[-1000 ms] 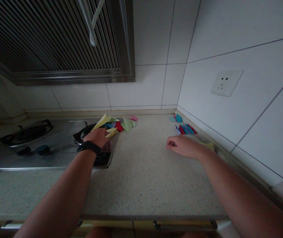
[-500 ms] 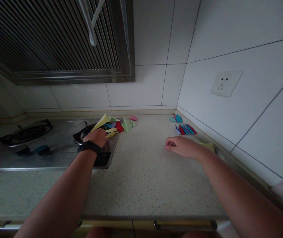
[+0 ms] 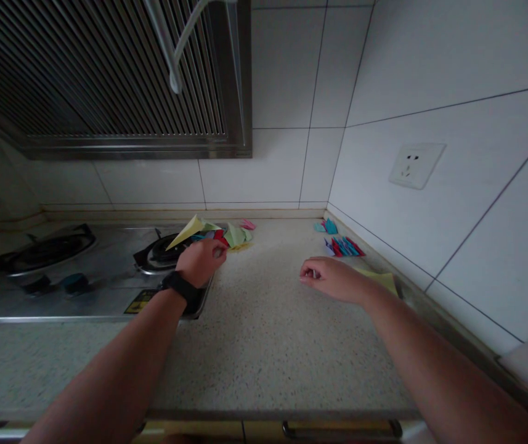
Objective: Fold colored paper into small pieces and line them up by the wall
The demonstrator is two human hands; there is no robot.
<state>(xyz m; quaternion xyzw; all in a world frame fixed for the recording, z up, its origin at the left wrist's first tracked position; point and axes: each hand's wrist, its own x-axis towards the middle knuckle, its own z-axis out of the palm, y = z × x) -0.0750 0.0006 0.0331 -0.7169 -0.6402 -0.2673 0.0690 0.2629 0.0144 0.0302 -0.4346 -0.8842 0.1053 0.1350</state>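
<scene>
My left hand (image 3: 201, 261), with a black band on the wrist, is closed at the front of a pile of folded papers by the stove's right edge. What its fingers hold, if anything, is hidden. The pile has a long yellow piece (image 3: 185, 233), a red piece (image 3: 220, 237), a pale green piece (image 3: 236, 235) and a pink piece (image 3: 247, 224). My right hand (image 3: 331, 277) is closed above the counter, its fingertips pressed around something too small to make out. Behind it lies a row of red and blue folded papers (image 3: 345, 246), with a teal piece (image 3: 331, 226) farther back.
A yellow paper (image 3: 384, 282) lies beside my right forearm along the wall. On the left is a gas stove (image 3: 111, 265) with two burners, under a range hood (image 3: 106, 151). The speckled counter (image 3: 264, 357) ends at a front edge above drawer handles.
My left hand has moved right, from over the stove to the counter side of the pile. Yellow strips beside it have shifted right. My right hand has moved slightly left.
</scene>
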